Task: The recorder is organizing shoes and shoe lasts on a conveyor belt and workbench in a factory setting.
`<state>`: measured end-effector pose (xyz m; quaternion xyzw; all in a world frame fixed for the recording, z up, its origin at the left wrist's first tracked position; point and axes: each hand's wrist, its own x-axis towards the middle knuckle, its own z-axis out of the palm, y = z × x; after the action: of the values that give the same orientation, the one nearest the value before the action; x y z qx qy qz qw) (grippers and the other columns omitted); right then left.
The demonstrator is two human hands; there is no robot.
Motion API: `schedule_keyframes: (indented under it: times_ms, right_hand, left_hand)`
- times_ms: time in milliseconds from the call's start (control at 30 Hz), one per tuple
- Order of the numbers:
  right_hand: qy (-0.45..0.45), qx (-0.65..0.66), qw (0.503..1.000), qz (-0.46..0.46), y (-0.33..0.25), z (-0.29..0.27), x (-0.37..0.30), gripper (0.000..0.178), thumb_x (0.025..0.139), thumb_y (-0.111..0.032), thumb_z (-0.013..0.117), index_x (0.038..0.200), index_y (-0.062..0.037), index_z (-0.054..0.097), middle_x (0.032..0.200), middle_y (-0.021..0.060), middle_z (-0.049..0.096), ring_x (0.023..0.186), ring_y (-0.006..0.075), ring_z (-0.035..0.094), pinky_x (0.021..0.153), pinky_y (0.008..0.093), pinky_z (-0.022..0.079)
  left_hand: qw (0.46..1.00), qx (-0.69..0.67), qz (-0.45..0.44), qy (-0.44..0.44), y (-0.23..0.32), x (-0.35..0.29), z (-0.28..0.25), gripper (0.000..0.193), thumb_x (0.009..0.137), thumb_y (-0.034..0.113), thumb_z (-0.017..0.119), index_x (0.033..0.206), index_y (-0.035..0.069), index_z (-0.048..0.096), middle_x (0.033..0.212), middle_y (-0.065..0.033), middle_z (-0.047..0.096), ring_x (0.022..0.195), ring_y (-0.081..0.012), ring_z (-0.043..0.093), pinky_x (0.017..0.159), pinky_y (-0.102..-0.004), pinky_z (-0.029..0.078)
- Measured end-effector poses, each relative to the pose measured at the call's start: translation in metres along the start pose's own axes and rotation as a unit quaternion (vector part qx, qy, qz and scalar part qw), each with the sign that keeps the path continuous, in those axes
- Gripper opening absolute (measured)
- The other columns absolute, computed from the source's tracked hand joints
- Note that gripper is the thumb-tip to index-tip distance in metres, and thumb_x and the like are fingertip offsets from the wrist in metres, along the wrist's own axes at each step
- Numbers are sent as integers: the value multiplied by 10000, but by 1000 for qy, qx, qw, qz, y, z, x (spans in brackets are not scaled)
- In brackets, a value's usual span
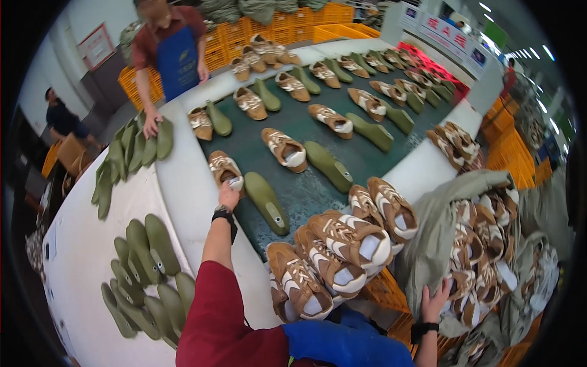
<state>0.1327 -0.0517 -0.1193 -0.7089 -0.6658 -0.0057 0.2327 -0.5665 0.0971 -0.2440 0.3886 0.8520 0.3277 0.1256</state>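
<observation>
Workshop hall; far side is lined w/ stacked orange crates (281,25), some topped w/ grey-green sacks. White worktable (76,244) spread across left & near; dark green belt (299,197) set beside it, loaded w/ rows of brown sneakers & green lasts, many paired.

Item 1: brown-and-white sneaker (221,164), qty 1, at belt's near-left edge, heel toward near side. Gripped at heel by left hand (228,194), fingers closed narrow on it. Green last (264,202) laid just right of it.

Item 2: sneaker pile (342,238), stacked at near edge, centre to right.

Item 3: open grey-green sack (431,235), near right, filled w/ sneakers of same type. Right hand (434,301) placed at its edge, close by the shoes, fingers partly spread; whether anything is gripped can't be told.

Item 4: loose lasts, 2 grps on left: near grp (147,248), far grp (129,150). Far grp touched by co-worker's hand (151,122); blue apron (178,64) worn.

Item 5: small sneaker heap (262,52), far edge.

Misc.: dark bands on both wrists.
</observation>
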Motion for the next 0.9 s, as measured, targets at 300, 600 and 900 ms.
schedule_keyframes:
  times_ms: [300, 600, 900]
  right_hand:
    - [44, -50, 997, -31, 17, 9, 4, 465, 696, -345, 700, 991, 0, 597, 1221, 171, 489, 1079, 366, 459, 919, 457, 361]
    - [57, -17, 998, -6, 20, 6, 4, 450, 690, -358, 705, 975, -22, 614, 1232, 126, 468, 1074, 354, 413, 935, 462, 327]
    - [-62, 99, 991, -64, 9, -49, -51, 643, 705, -258, 706, 1260, -38, 468, 1268, 164, 466, 1180, 393, 421, 984, 481, 349]
  left_hand:
    - [976, -118, 156, -91, 45, -5, -30, 469, 837, 146, 584, 1255, -30, 464, 1216, -174, 521, 1114, -274, 517, 965, -363, 402]
    - [873, -245, 298, -298, 272, -286, -148, 367, 807, 9, 535, 1174, -10, 537, 1151, -124, 580, 1098, -221, 543, 978, -346, 390]
    - [645, -96, 564, -507, 398, -438, -31, 395, 789, 100, 659, 1159, 24, 541, 1110, -158, 582, 1060, -324, 546, 898, -376, 448]
